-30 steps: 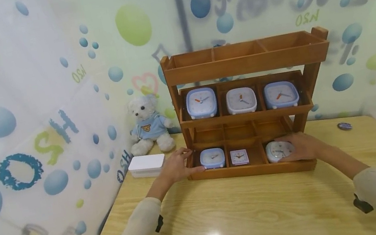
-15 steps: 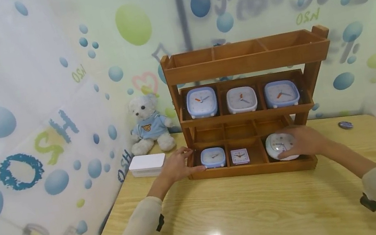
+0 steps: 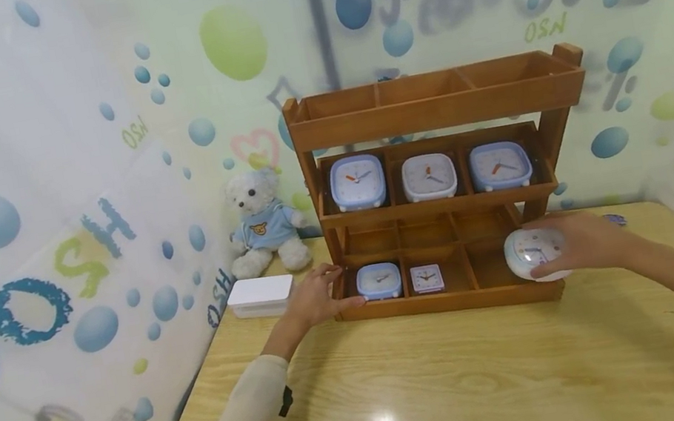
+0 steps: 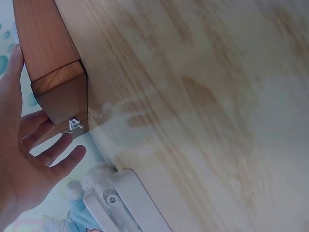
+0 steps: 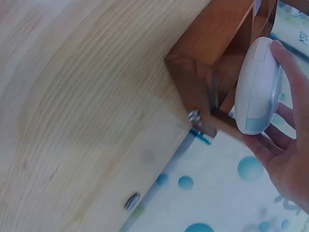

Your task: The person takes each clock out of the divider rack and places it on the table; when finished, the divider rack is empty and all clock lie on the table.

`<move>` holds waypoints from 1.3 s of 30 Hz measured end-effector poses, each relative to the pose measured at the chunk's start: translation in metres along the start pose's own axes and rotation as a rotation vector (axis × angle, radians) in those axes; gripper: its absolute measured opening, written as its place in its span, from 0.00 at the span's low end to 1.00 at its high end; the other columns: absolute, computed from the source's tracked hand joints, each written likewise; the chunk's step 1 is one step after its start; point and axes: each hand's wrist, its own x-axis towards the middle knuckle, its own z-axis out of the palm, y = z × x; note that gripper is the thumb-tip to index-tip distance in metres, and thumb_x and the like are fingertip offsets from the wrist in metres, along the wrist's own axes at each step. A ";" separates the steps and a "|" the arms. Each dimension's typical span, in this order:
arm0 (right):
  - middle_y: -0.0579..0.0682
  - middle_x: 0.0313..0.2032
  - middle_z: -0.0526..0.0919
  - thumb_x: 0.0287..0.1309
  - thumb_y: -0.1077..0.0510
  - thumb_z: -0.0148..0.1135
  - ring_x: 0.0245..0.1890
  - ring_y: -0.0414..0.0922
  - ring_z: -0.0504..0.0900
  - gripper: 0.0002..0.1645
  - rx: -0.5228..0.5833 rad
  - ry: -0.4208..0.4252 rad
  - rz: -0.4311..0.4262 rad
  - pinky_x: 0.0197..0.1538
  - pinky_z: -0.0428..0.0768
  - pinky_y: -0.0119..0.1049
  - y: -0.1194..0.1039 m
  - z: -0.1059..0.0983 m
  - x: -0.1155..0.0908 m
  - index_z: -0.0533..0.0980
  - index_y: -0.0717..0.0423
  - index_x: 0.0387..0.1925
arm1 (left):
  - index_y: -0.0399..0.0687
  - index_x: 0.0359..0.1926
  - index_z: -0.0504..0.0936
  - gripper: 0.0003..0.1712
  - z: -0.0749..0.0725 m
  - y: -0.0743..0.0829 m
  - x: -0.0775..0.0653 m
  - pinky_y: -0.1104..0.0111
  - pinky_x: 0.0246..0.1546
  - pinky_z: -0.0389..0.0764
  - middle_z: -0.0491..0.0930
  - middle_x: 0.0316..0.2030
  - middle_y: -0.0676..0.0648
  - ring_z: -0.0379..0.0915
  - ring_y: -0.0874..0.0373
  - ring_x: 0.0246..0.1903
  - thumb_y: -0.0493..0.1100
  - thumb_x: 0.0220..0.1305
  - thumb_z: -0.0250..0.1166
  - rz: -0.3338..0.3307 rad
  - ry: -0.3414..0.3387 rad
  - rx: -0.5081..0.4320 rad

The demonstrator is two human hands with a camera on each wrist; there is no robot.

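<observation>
My right hand grips a round white alarm clock by its edges, at the right end of the wooden rack's bottom tier. In the right wrist view the clock shows its pale side between thumb and fingers, just off the rack's end. My left hand holds the left end of the bottom tier, thumb along the front board and fingers at the side. A blue alarm clock and a small lilac square clock stand in the left and middle bottom compartments.
The middle tier carries a light blue clock, a white clock and a darker blue clock. A teddy bear and a white box are at the left. A small dark oval object lies at the right.
My right hand has lifted the round clock out of the right bottom compartment and moved it rightward. The left hand stays at the rack's left end.
</observation>
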 end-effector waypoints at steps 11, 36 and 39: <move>0.62 0.52 0.87 0.38 0.28 0.82 0.44 0.56 0.86 0.52 -0.056 -0.009 0.031 0.42 0.82 0.50 0.038 -0.013 -0.025 0.84 0.58 0.57 | 0.47 0.74 0.74 0.57 0.001 0.000 -0.004 0.48 0.57 0.80 0.72 0.70 0.44 0.72 0.44 0.66 0.80 0.54 0.68 -0.010 -0.004 -0.026; 0.78 0.55 0.79 0.46 0.27 0.78 0.49 0.72 0.81 0.59 0.093 -0.078 0.320 0.50 0.78 0.66 0.103 0.028 -0.018 0.77 0.74 0.60 | 0.47 0.74 0.74 0.56 0.000 0.002 -0.003 0.49 0.59 0.79 0.71 0.71 0.43 0.72 0.43 0.66 0.78 0.56 0.68 -0.001 -0.007 -0.027; 0.79 0.55 0.78 0.48 0.27 0.77 0.49 0.72 0.81 0.59 0.072 -0.105 0.322 0.50 0.78 0.66 0.102 0.032 -0.020 0.76 0.75 0.60 | 0.47 0.74 0.74 0.55 0.001 0.003 -0.005 0.48 0.59 0.79 0.71 0.71 0.43 0.71 0.42 0.67 0.78 0.56 0.68 -0.003 -0.005 -0.029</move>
